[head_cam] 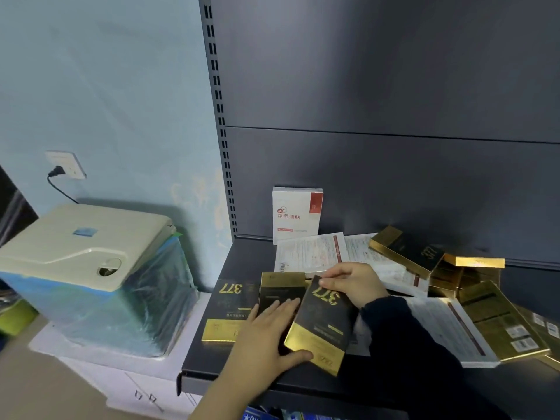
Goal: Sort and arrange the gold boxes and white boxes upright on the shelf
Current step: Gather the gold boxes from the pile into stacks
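Observation:
A black-and-gold box marked 377 (321, 322) is tilted above the dark shelf (242, 259) near its front. My right hand (354, 283) grips its far top edge and my left hand (266, 338) holds its near left side. Two more gold boxes (227, 310) lie flat to the left, one partly under my left hand. One white box (296, 215) stands upright against the back panel. Several white boxes (309, 253) lie flat behind my hands. Gold boxes (472, 265) are piled at the right, tilted and lying flat.
A slotted upright (224, 140) marks the shelf's left end. Left of the shelf stands a plastic-wrapped appliance with a cream lid (85, 253) on a white cabinet, plugged into a wall socket (65, 165). The shelf's front lip (230, 380) runs below my hands.

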The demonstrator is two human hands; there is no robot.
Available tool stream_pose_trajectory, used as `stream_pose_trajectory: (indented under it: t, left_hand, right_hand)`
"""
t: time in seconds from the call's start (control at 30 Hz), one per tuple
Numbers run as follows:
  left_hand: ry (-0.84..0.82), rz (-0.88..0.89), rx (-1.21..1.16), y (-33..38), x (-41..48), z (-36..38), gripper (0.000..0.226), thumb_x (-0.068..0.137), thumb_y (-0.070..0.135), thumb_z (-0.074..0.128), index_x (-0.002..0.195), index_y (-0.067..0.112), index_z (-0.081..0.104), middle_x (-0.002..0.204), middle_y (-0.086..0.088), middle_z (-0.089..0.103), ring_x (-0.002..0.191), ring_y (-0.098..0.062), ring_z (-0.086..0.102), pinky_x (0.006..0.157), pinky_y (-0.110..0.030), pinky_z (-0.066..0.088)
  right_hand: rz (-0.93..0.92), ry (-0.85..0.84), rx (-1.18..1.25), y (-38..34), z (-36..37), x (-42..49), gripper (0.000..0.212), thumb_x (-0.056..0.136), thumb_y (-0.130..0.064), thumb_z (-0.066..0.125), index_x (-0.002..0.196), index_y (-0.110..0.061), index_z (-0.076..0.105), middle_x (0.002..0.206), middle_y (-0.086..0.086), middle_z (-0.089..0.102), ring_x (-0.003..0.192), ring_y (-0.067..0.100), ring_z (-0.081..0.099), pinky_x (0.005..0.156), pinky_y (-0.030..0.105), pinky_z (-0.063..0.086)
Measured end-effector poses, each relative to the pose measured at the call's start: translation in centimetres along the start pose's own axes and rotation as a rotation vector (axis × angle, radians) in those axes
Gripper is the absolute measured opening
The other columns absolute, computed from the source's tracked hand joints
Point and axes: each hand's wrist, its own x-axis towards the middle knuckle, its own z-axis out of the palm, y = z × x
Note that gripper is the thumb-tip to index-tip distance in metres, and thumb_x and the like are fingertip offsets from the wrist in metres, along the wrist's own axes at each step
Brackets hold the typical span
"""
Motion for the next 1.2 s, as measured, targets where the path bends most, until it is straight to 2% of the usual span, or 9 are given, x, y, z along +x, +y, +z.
stream_pose_trajectory:
  t: [0.1,0.27,0.43,0.53,0.63,0.77,0.93,1.07,1.2]
  left_hand:
    - [-0.034,0.061,0.093,-1.4,-0.6,1.5,0.097,0.071,0.077,0.047,0.150,0.036,0.010,0.153,0.019,0.002,0.141,0.000,0.007,0.118,-0.031,0.000]
    - [0.108,0.168,0.090,-2.6,-1.9,2.8,0.088,0.051,0.045,0.087,0.130,0.032,0.049,0.130,0.012,0.061,0.110,-0.006,0.061,0.091,-0.028,0.053]
    - [0.439,0.248,0.002,-2.4,-2.0,3.1,0.052,0.066,0.010,0.080,0.115,0.022,0.068,0.117,0.012,0.068,0.104,0.000,0.065,0.088,-0.016,0.053]
    - [0.717,-0.163,-0.434,-0.7,-2.0,1.0,0.035,0.076,0.000,0.073,0.105,0.021,0.073,0.082,0.033,0.070,0.076,0.016,0.062,0.075,0.001,0.044]
    - [0.840,-0.479,-0.967,-2.0,-1.3,-1.0,0.018,0.086,-0.002,0.063,0.092,0.013,0.071,0.064,0.013,0.071,0.059,0.000,0.061,0.059,-0.010,0.049]
    - [0.921,-0.603,-1.125,-3.8,-1.8,-3.2,0.012,0.089,0.008,0.062,0.085,0.018,0.068,0.079,-0.003,0.073,0.070,-0.015,0.063,0.063,-0.022,0.052]
    - [0.750,-0.296,-0.547,-4.2,-2.7,-2.2,0.028,0.080,0.007,0.072,0.095,0.031,0.071,0.099,0.014,0.075,0.085,0.012,0.064,0.083,-0.005,0.045]
    - [0.403,0.110,-0.043,-5.5,-2.4,-0.2,0.034,0.096,0.041,0.045,0.101,0.025,0.074,0.107,0.010,0.072,0.100,-0.006,0.067,0.105,-0.012,0.033]
    - [0.285,0.120,-0.013,-5.1,-2.5,0.2,0.049,0.092,0.059,0.041,0.099,0.025,0.076,0.116,0.010,0.069,0.112,-0.001,0.059,0.112,-0.017,0.023]
  right_hand:
    - [0.036,0.038,-0.029,1.0,-3.3,-0.4,0.003,0.080,-0.021,0.072,0.081,-0.023,0.069,0.088,-0.003,0.068,0.085,0.012,0.061,0.066,0.022,0.044]
    - [0.054,0.143,0.113,2.6,-6.3,-0.6,0.009,0.079,-0.019,0.072,0.087,-0.015,0.072,0.092,0.007,0.071,0.090,0.024,0.066,0.080,0.036,0.053]
    - [0.058,0.072,0.059,2.6,-5.6,-0.3,0.008,0.082,-0.020,0.070,0.087,-0.014,0.070,0.089,0.004,0.069,0.088,0.020,0.065,0.076,0.028,0.051]
    - [0.067,0.073,0.092,2.5,-5.3,-0.5,0.007,0.085,-0.019,0.066,0.085,-0.012,0.068,0.085,0.003,0.066,0.083,0.016,0.062,0.065,0.021,0.047]
    - [0.077,0.078,0.099,2.6,-4.9,-0.5,0.009,0.088,-0.023,0.063,0.085,-0.015,0.067,0.083,0.001,0.065,0.080,0.015,0.060,0.049,0.014,0.046]
    - [0.079,0.028,0.030,2.5,-4.6,0.0,0.011,0.090,-0.025,0.060,0.081,-0.020,0.064,0.084,0.001,0.064,0.083,0.018,0.060,0.049,0.015,0.046]
    - [0.074,-0.029,-0.009,2.1,-3.1,0.8,0.009,0.087,-0.024,0.064,0.079,-0.021,0.066,0.084,-0.003,0.065,0.088,0.017,0.060,0.059,0.017,0.045]
    - [0.017,0.017,0.051,1.6,-0.9,1.1,0.005,0.082,-0.020,0.070,0.077,-0.018,0.072,0.084,-0.001,0.070,0.088,0.017,0.062,0.073,0.025,0.050]
    - [0.006,0.027,0.158,0.9,1.1,2.0,0.005,0.076,-0.017,0.075,0.071,-0.015,0.073,0.079,0.005,0.073,0.087,0.027,0.066,0.085,0.042,0.054]
